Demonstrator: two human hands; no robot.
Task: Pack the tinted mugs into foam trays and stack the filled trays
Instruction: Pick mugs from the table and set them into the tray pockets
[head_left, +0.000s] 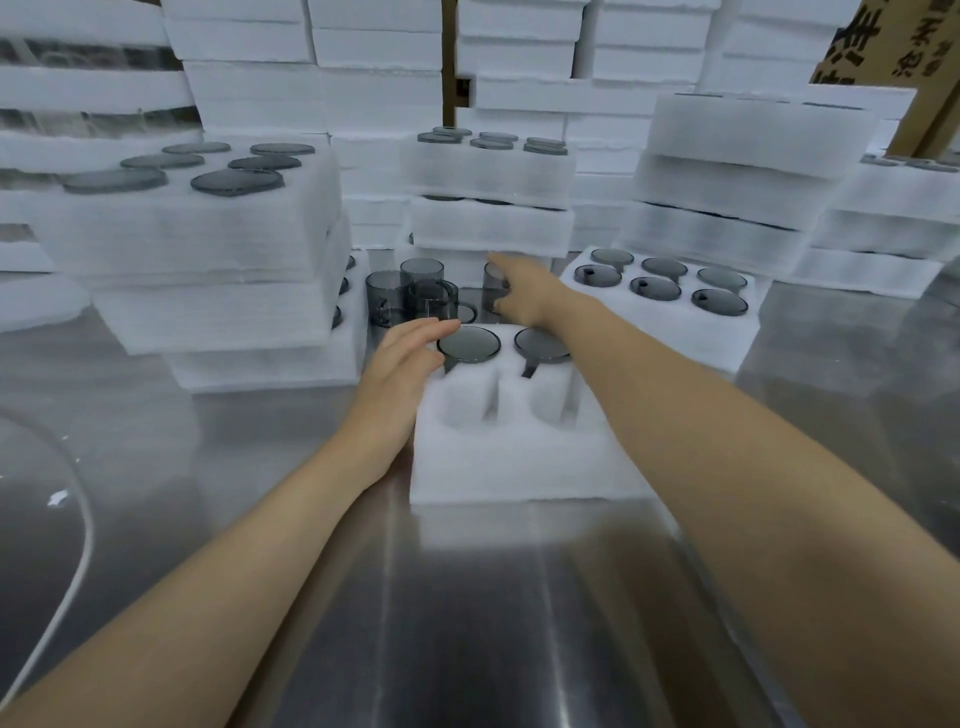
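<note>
Head view: closest in, a bare steel worktop (467, 623) carries a thin white cable (78, 545) curving along its left side. Both forearms reach forward over it, the hands well apart. Between them sits a foam tray (519, 467), its two near pockets empty and its two far pockets each holding a tinted mug, the left mug (470, 343) and the right mug (543, 343).

The left hand (410, 358) lies with straight fingers on the tray's far left corner, fingertips just beside the left mug's rim. The right hand (524, 291) stretches past the tray to a cluster of loose mugs (410, 296) standing on the worktop; it covers part of one, and whether it grips that mug cannot be told.

A stack of filled trays (197, 234) crowds the loose mugs from the left, a second stack (488, 197) stands directly behind them, and a single full tray (665, 317) lies to the right. Farther back rise walls of white foam (374, 62) and a cardboard box (883, 52).
</note>
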